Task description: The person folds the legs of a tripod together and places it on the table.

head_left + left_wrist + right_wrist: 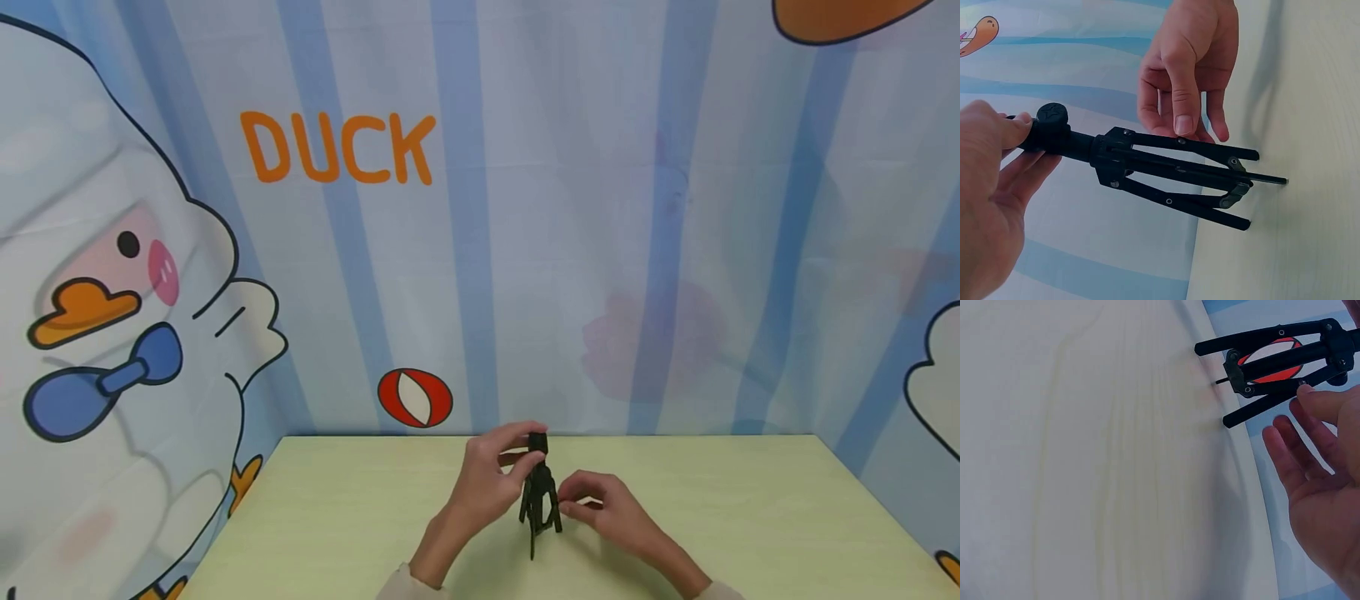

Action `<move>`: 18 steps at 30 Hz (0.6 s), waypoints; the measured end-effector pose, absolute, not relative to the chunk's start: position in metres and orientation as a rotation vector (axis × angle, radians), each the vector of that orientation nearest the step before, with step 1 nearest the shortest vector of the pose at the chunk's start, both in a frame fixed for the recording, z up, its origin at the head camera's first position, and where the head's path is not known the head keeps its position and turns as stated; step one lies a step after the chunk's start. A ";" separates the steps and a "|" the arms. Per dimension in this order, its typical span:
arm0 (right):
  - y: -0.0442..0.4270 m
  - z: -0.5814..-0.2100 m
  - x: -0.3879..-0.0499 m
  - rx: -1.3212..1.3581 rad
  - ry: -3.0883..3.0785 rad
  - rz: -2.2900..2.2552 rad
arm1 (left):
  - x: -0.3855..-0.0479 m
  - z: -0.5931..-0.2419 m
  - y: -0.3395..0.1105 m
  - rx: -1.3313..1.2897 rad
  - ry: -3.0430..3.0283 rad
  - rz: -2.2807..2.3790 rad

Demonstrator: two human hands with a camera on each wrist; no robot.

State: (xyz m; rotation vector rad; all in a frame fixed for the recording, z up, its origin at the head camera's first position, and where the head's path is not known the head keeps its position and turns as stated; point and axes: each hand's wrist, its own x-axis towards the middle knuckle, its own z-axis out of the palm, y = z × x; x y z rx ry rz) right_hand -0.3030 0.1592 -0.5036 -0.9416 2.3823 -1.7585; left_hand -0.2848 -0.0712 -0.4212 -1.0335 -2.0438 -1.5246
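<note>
Plainly, one black mini tripod is in hand, held roughly upright over the pale yellow table; whether its feet touch the tabletop I cannot tell. It has three legs, partly spread, with short hinged braces joining them to the middle. One round knob, marked with a star, sits on the upper section.

Two bare hands are at work, one on either side of the tripod. The left hand is clamped on its top end, thumb and fingers on opposite sides next to the knob, so the legs hang below that grip. The right hand is beside the legs, its thumb against the outer side of one; its fingers are loosely bent and a little apart, with no firm grip showing. For this hand, the tripod lies just past the fingertips, to the left. Two light sleeves show at the lower edge of the head view.

Behind the table hangs a blue-striped backdrop, printed with one orange word, DUCK, one red-and-white ball and a large white duck at left.
</note>
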 end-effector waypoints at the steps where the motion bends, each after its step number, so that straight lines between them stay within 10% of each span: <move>1: 0.159 -0.504 -0.303 -0.964 2.356 -1.759 | -0.285 -0.421 -0.071 -1.038 -2.048 -1.527; 18: 0.157 -0.509 -0.305 -1.143 2.131 -1.654 | -0.284 -0.420 -0.076 -1.062 -2.149 -1.582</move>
